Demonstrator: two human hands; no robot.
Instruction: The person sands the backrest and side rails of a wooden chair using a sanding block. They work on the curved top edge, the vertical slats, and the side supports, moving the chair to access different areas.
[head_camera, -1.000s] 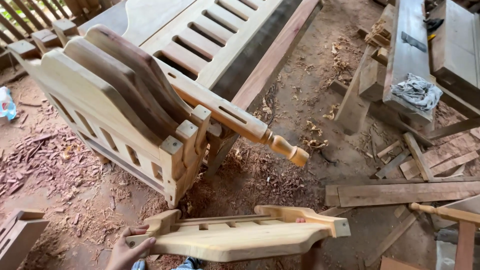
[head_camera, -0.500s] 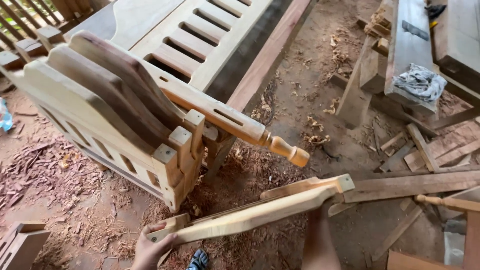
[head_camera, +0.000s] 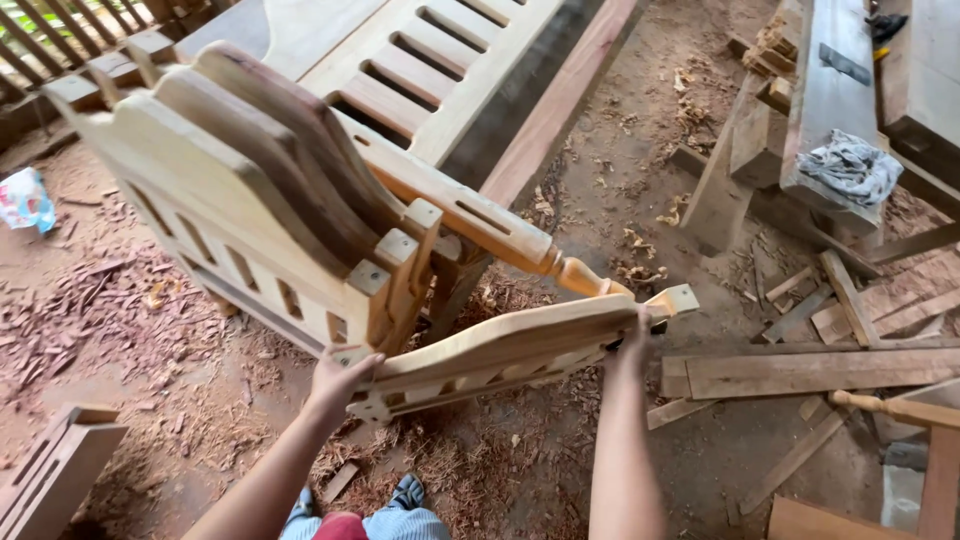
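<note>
Both hands, left hand (head_camera: 340, 378) and right hand (head_camera: 632, 335), gripped the ends of a wood panel (head_camera: 510, 350) held up just in front of the stack (head_camera: 250, 200), and it looked stiff and heavy, best held at both ends.

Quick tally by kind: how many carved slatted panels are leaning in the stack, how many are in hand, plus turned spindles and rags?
Slatted wooden panels leaning in the stack: 4
Slatted panel held by left hand and right hand: 1
Turned spindles: 2
Crumpled rag: 1
Total: 8
</note>
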